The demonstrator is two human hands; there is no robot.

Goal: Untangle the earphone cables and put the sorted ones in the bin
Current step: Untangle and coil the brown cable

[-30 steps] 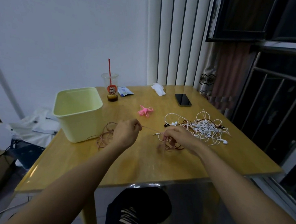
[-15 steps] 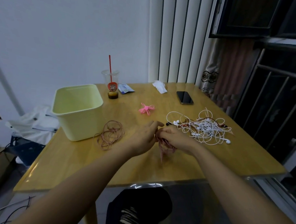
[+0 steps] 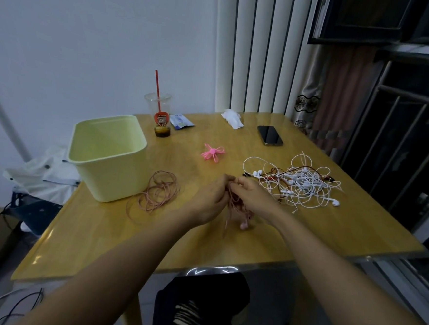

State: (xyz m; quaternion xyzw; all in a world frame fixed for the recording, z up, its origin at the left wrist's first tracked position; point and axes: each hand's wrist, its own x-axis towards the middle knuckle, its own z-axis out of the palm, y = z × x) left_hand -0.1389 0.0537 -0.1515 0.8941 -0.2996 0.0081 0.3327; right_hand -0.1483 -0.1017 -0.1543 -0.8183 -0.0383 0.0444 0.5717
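Head view.

**A:** What do we mark at the centre of the table [image 3: 330,234]?

**B:** We mark the left hand [image 3: 210,200] and the right hand [image 3: 254,198], their fingertips meeting just above the wood. Both are curled and pinch a bunched pink earphone cable [image 3: 235,207] between them. A pink earbud [image 3: 243,225] hangs from the bunch, close to the tabletop.

**A:** Where do we place the other cables?

**B:** A loose pink coil [image 3: 158,194] lies flat on the table, left of the hands and just beside the pale yellow bin [image 3: 113,178]. Whether it joins the held bunch we cannot tell. A tangle of white and dark red earphones [image 3: 303,186] lies on the table right of the right hand, near it. The bin stands upright at the table's left edge.

**A:** And what do we label farther back?

**B:** We label a pink flower-shaped clip [image 3: 212,155], a plastic cup [image 3: 159,113] with a red straw, a blue-and-white packet [image 3: 180,121], a crumpled tissue [image 3: 233,118] and a dark phone [image 3: 270,135] lying flat.
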